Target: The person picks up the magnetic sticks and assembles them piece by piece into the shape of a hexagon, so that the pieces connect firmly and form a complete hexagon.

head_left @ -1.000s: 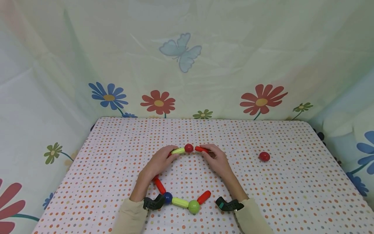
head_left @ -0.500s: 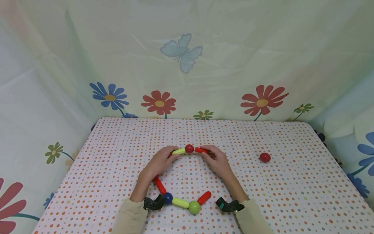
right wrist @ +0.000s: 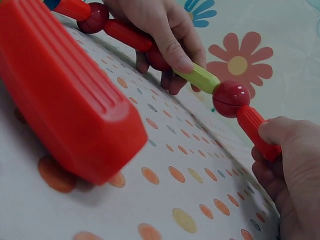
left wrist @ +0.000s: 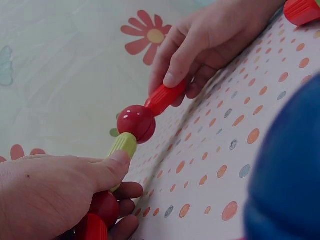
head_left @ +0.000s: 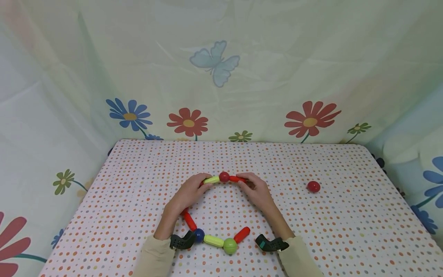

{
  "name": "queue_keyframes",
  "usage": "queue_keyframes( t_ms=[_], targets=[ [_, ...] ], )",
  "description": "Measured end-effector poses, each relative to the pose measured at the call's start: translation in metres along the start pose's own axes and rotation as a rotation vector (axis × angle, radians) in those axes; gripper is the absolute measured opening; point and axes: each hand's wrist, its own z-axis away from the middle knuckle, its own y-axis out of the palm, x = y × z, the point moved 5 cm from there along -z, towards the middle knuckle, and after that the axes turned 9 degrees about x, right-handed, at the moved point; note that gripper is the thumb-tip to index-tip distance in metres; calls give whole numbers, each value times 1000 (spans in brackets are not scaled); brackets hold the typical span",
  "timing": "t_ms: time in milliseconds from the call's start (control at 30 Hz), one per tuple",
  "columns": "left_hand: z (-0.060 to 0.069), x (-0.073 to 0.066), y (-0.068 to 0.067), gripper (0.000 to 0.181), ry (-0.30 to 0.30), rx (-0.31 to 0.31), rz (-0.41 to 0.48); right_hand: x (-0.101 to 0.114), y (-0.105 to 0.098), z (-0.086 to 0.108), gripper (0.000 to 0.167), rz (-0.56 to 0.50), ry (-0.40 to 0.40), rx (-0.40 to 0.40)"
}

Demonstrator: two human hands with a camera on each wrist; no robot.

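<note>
My left hand [head_left: 190, 191] pinches a yellow-green rod [head_left: 212, 179] between thumb and fingers. On that rod's far end sits a red ball [head_left: 224, 177]. A red rod [right wrist: 255, 127], pinched in my right hand [head_left: 257, 191], meets the ball's other side in the right wrist view. Under my left palm the chain goes on with another red ball [left wrist: 105, 207] and more red rods [head_left: 189, 221]. It bends round to a blue ball [head_left: 199, 235], a second yellow-green rod [head_left: 213, 240], a green ball [head_left: 230, 246] and a red end rod [head_left: 242, 234].
A loose red ball [head_left: 313, 186] lies on the dotted table cover [head_left: 346, 215], right of my right hand. Behind the table's far edge hangs a flowered cloth [head_left: 263, 77]. Dark bands [head_left: 182, 240] are strapped on both wrists.
My right hand's red rod has moved slightly left, closing the gap to the red ball, and now touches it. The left hand and the rest of the chain stay put.
</note>
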Motion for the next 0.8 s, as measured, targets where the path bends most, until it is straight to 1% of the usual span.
queue_keyframes(
  t_ms=[100, 200, 267, 400, 533, 600, 667, 800],
  targets=[
    [-1, 1, 0, 29, 3, 3, 1, 1, 0, 0, 24, 15, 1, -11],
    [-2, 1, 0, 29, 10, 7, 2, 4, -2, 2, 23, 33, 2, -42],
    [-2, 1, 1, 28, 15, 11, 2, 5, -4, 6, 23, 63, -3, -63],
    [-3, 1, 3, 27, 30, 15, -2, 6, -12, 22, 23, 152, -22, -71],
    [-4, 1, 3, 28, 37, 8, -3, 2, -29, 44, 25, 217, -70, -88],
    [-4, 2, 3, 28, 37, 6, -13, -2, -41, 53, 25, 241, -95, -127],
    [-4, 3, 3, 29, 26, 10, -19, -5, -53, 60, 25, 274, -121, -184],
    [-3, 6, 1, 29, 11, 10, -34, -9, -73, 66, 23, 332, -152, -312]
  ],
)
